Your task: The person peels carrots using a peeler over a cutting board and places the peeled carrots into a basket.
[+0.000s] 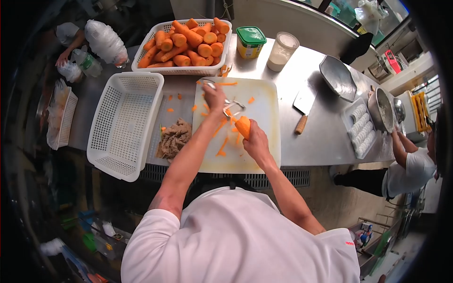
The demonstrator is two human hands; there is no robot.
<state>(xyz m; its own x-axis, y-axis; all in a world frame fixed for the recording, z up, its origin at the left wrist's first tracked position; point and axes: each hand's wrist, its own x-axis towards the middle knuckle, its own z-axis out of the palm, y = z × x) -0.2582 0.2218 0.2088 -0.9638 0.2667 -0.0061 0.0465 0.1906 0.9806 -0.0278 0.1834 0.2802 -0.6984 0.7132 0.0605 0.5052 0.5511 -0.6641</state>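
My left hand [215, 98] is closed round the handle of a metal peeler [235, 107], somewhat smeared by motion. The peeler's head is close to the upper end of a carrot [243, 126]; whether they touch I cannot tell. Gripped by its lower end, that carrot tilts up and to the left in my right hand [257, 144]. Both hands are over a white cutting board [266, 94], where orange peel strips [222, 152] lie scattered. A crumpled brown cloth [175, 139] lies left of the board.
Beyond the board stands a white basket [177, 70] heaped with carrots. Another white basket [125, 127] holds nothing visible. A cleaver [304, 106], a green-lidded tub [251, 42] and a clear container [282, 51] stand or lie rightward. At far right, a co-worker [408, 162] handles a metal bowl [380, 109].
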